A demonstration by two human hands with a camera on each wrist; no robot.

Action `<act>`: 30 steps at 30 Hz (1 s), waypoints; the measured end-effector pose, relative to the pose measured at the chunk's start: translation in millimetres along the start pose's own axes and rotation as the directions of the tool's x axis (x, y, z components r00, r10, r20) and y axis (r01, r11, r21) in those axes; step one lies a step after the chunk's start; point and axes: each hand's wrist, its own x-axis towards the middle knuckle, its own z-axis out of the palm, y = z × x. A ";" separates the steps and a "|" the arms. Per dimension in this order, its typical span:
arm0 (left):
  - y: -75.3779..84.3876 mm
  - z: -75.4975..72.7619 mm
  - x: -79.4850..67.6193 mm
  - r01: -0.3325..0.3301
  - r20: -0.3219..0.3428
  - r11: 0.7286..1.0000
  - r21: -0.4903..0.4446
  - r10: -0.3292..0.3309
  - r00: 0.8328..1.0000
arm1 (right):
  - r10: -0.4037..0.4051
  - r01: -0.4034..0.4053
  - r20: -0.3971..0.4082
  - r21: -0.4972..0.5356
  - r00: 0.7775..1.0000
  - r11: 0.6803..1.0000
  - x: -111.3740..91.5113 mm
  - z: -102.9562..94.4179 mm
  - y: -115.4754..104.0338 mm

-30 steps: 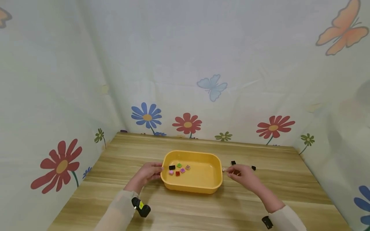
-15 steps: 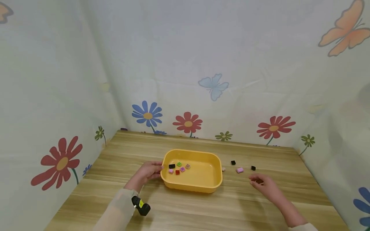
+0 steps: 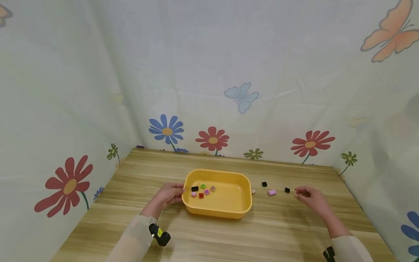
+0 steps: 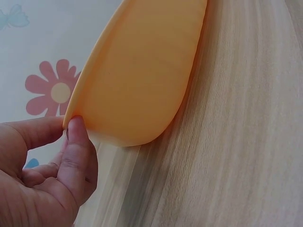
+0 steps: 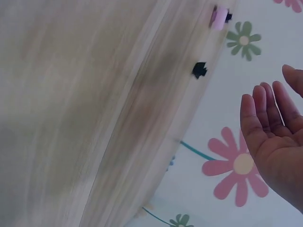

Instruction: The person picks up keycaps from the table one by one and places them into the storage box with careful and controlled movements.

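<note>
Pinching the yellow tray on the table with the left hand; on past small bricks inside, over a pink brick in the way, to a black brick; hovering nearby with the right hand, holding thumb and fingers apart.

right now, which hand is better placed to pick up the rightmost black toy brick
Right, most likely: the right hand looks empty and is just beside that black toy brick, while the left hand pinches the left end of the yellow tray.
</note>
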 end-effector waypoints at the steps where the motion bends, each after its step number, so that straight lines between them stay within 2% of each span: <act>1: -0.3 0.1 0.0 -0.001 0.000 1.000 -0.002 0.001 1.000 | -0.006 0.006 0.004 -0.007 1.000 1.000 3.1 -0.7 2.1; 8: -1.8 1.0 1.1 0.006 -0.008 1.000 0.013 -0.006 1.000 | 0.006 -0.005 0.019 -0.047 1.000 0.999 21.7 -0.6 15.8; 13: -2.3 1.2 2.4 0.019 -0.021 1.000 0.018 -0.018 1.000 | 0.027 -0.022 0.066 -0.075 0.997 0.997 31.4 1.2 25.7; 18: -0.9 0.3 1.7 0.014 -0.010 1.000 0.010 -0.013 1.000 | 0.034 -0.029 0.089 -0.062 0.995 0.998 39.9 3.7 35.7; 23: -0.4 -0.9 0.8 0.002 -0.002 1.000 0.004 -0.002 1.000 | 0.009 -0.004 0.096 -0.054 0.995 0.999 46.1 10.9 45.7; 30: -2.7 0.0 1.7 0.001 -0.006 1.000 -0.002 -0.001 1.000 | -0.007 0.014 0.104 -0.061 0.995 0.998 54.4 18.9 48.7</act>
